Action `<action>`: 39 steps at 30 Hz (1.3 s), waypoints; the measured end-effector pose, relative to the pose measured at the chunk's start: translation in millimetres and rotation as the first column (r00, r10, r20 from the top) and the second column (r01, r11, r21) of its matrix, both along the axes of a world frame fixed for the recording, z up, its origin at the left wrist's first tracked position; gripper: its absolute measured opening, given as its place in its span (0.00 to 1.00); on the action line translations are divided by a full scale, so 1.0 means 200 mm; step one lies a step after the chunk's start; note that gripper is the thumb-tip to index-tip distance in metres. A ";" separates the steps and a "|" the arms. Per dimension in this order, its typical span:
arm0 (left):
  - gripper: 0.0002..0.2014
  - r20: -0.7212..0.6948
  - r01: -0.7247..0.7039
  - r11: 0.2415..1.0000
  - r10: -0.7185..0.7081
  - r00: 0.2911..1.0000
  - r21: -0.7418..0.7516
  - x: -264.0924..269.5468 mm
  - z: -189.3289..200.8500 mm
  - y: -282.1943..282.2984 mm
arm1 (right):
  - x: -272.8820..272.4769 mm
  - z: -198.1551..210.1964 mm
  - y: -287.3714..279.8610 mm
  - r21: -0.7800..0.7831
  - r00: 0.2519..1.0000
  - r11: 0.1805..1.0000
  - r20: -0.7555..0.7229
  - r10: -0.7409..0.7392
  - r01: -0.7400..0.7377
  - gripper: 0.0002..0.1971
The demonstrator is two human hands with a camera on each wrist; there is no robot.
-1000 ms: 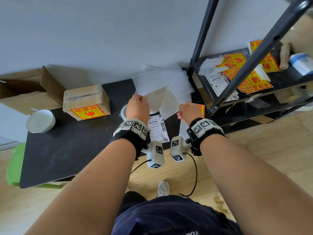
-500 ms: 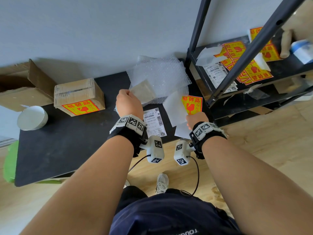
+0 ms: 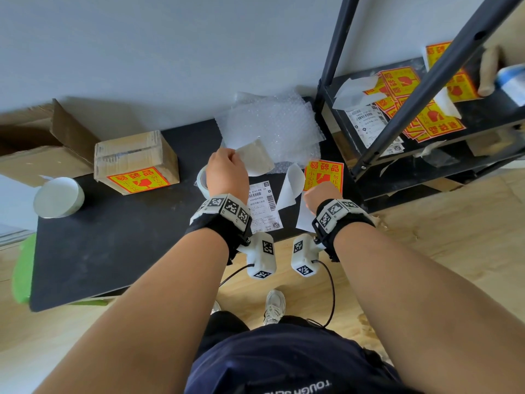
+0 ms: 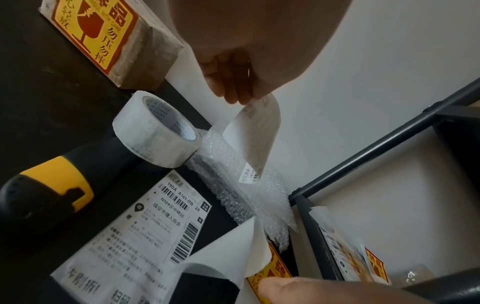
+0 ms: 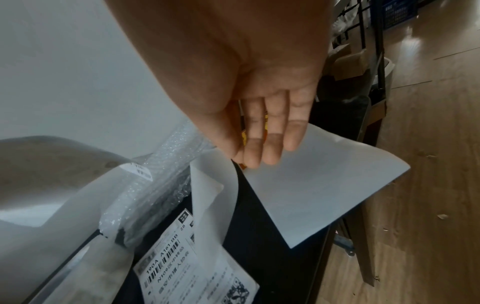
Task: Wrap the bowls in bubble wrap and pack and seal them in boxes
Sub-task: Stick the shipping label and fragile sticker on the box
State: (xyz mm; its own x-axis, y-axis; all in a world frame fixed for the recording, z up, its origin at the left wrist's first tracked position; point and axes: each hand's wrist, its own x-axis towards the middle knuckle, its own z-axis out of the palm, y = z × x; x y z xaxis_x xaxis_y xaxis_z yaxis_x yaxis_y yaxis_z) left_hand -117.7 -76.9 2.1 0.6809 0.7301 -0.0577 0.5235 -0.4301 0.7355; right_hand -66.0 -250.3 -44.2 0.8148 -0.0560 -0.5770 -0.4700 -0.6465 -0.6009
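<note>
Pinching a peeled shipping label point(image 4: 255, 131) between thumb and fingers, your left hand point(image 3: 225, 173) holds it clear of the table point(image 3: 113, 251) so the sticky face touches nothing. Your right hand point(image 3: 321, 196) lies with straight fingers point(image 5: 272, 139) close together on the white backing sheet point(image 5: 319, 197), pinning it at the table edge (probably to discard it). The bare bowl point(image 3: 58, 197) sits far left, near the sealed box point(image 3: 136, 163); bubble wrap point(image 3: 272, 123) lies by the wall. Compared with a second ago, your hands have parted, and the backing sheet has dropped to the table.
</note>
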 end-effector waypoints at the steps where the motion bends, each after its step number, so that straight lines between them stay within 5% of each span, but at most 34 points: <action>1: 0.11 0.008 0.005 1.000 -0.005 1.000 0.001 0.00 0.00 0.00 | 0.00 0.01 0.01 -0.084 0.995 0.993 0.041 0.086 -0.082 0.16; 5: 0.11 0.049 0.023 1.000 -0.023 0.999 0.019 0.00 0.02 0.01 | 0.06 0.11 0.06 -0.091 0.980 0.983 0.102 0.169 -0.160 0.11; 10: 0.09 0.110 0.108 0.993 -0.113 0.988 0.048 0.01 0.07 0.01 | 0.09 0.28 0.18 0.234 0.972 0.960 0.208 0.106 -0.154 0.13; 14: 0.08 0.145 0.196 0.979 -0.203 0.968 0.063 0.01 0.10 0.00 | 0.10 0.38 0.27 0.348 0.984 0.932 0.173 0.046 -0.105 0.17; 17: 0.09 0.101 0.254 0.961 -0.264 0.959 0.109 0.00 0.10 0.00 | 0.08 0.40 0.30 0.328 0.983 0.939 0.178 0.051 -0.108 0.20; 22: 0.12 0.051 0.305 0.939 -0.317 0.947 0.162 -0.04 0.09 0.02 | 0.05 0.37 0.30 0.328 0.968 0.933 0.239 0.072 -0.150 0.06; 27: 0.16 0.030 0.305 0.942 -0.312 0.950 0.138 -0.09 0.10 0.07 | 0.05 0.36 0.33 0.235 0.942 0.954 0.318 0.105 -0.186 0.06; 36: 0.22 0.050 0.038 0.987 -0.047 0.998 0.155 -0.17 0.19 0.34 | -0.03 0.40 0.51 0.224 0.906 0.887 0.235 0.353 -0.404 0.05; 39: 0.13 0.066 0.034 0.993 -0.041 0.997 0.112 -0.21 0.18 0.45 | -0.07 0.41 0.61 0.171 0.867 0.858 0.229 0.443 -0.484 0.04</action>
State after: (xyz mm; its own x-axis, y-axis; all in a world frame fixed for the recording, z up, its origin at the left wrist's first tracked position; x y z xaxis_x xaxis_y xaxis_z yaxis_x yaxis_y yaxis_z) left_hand -159.8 12.3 39.0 0.7076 0.7032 0.0696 0.4560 -0.5296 0.7152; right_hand -80.3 -127.5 38.0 0.8030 0.4624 -0.3761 -0.0220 -0.6076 -0.7939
